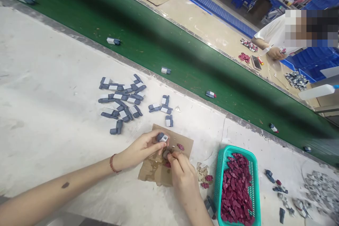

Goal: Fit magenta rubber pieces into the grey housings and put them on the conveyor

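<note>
Between the fingertips of my left hand (143, 148) is a small dark blue-grey plastic part (161, 136) with a white face, held above a stained piece of cardboard (182, 141). My right hand (182, 171) is closed in a pinch beside a small round dark cap (166, 153) on the cardboard. What its fingertips hold is hidden; a bit of dark red shows under them. One small dark red piece (180, 146) lies on the cardboard. Several similar blue-grey and white parts (122, 96) lie grouped on the white table beyond my left hand.
A green basket (219, 180) full of dark red pieces stands to the right, with grey pieces (320, 187) past it. A green conveyor belt (143, 39) carries spaced parts along the table's far edge. Across it, another person (277, 53) handles small parts.
</note>
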{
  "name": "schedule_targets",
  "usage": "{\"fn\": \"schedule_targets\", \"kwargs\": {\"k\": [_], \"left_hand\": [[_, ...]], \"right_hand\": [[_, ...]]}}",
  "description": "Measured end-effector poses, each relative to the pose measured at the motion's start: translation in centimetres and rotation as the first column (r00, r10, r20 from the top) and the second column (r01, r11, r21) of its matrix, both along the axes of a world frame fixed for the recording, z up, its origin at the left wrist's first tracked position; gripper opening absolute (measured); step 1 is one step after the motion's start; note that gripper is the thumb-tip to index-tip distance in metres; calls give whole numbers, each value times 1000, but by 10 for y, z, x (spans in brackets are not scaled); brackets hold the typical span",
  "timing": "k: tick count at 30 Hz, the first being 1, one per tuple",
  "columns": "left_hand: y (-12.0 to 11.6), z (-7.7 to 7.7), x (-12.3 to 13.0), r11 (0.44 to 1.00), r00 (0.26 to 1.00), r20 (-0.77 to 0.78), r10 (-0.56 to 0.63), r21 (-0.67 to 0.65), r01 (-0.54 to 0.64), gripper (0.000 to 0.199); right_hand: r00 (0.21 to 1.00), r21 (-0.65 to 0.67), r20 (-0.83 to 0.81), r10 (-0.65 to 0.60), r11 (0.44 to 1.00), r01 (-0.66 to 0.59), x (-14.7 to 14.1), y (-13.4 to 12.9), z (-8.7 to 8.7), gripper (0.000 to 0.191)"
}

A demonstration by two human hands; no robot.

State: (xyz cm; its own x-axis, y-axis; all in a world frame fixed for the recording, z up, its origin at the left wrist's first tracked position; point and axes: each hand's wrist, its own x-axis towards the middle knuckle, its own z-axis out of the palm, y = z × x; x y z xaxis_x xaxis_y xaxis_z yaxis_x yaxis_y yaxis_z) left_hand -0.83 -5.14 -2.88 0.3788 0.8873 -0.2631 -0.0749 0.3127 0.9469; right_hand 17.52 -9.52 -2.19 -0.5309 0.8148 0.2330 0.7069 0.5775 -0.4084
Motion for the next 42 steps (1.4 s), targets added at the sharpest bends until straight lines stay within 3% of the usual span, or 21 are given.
{"fn": "schedule_targets", "kwargs": {"k": [8,10,13,16,19,23,27,32,42], "left_hand": [[-1,-3,2,995,998,-38,51,84,-47,21],[-2,-4,1,995,997,-53,48,93,-43,19],[-3,-5,-2,996,994,-106,6,90,4,21],[-3,-7,-5,985,981,-192,-30,158,62,29],[-2,-6,-7,959,969,-218,-112,233,163,35],[-3,-2,-5,943,952,-6,-305,135,303,50],[-4,2,-4,927,918,126,-376,65,370,57],[-6,0,-5,921,910,157,-384,-5,389,54],[-6,-3,-4,909,912,58,-406,127,397,52]], "right_hand": [[998,-33,70,-6,999,8,2,-2,-3,31],[1000,-59,21,-17,998,18,2,-2,-4,29],[977,-180,-195,-82,983,46,2,2,-3,26],[848,-378,-446,-286,919,111,7,9,2,15],[681,-501,-577,-451,854,141,13,15,7,8],[570,-518,-667,-480,849,108,17,17,12,7],[587,-487,-683,-435,870,79,13,15,16,14],[652,-443,-665,-363,895,47,8,15,20,14],[659,-482,-623,-422,870,101,3,16,22,10]]}}
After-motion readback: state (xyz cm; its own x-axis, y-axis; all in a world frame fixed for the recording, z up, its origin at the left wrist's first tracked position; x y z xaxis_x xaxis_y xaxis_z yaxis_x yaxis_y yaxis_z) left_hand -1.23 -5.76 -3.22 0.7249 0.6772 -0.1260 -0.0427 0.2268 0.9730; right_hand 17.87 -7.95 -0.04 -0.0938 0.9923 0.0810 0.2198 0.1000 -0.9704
